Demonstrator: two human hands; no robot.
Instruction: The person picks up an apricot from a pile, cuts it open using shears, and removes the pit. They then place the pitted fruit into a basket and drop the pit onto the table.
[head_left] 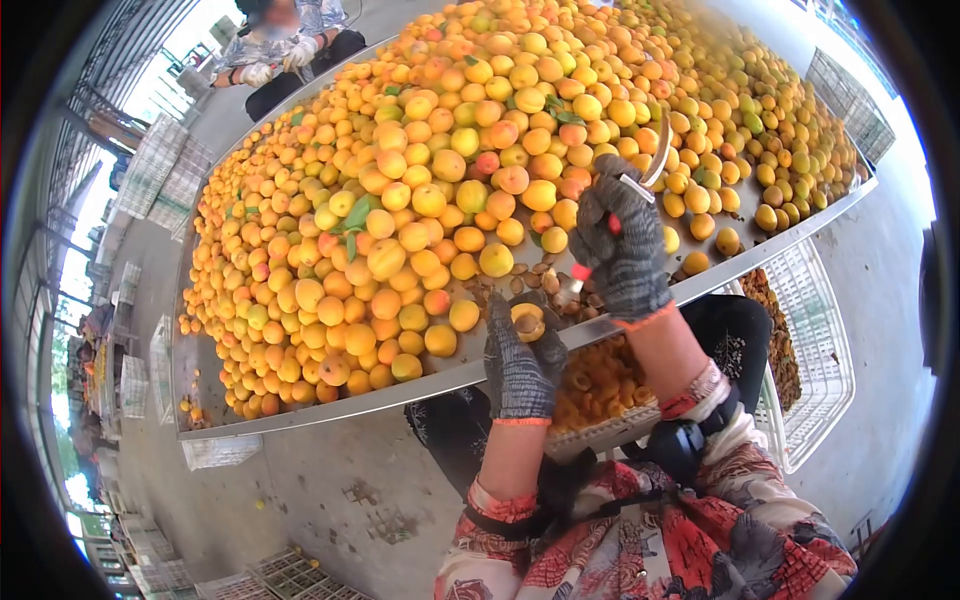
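My left hand (pixel 524 355), in a grey knit glove with an orange cuff, is closed around a cut apricot (pixel 527 322) just over the table's near edge. The apricot's cut face points up, with a brownish centre. My right hand (pixel 622 240), in a matching glove, is raised above the table to the right, fingers wrapped round a tool with a curved strip like a blade (pixel 660 150). A red-and-white piece (pixel 573 283) shows just below this fist. Brown apricot pits (pixel 530 278) lie on the metal table between my hands, beside whole apricots (pixel 495 260).
A large heap of apricots (pixel 400 190) covers the rimmed metal table (pixel 330 418). Under its near edge, a crate holds orange apricot pieces (pixel 603 385). A white crate (pixel 815 350) stands to the right. Another person (pixel 285 55) with gloved hands sits at the far left.
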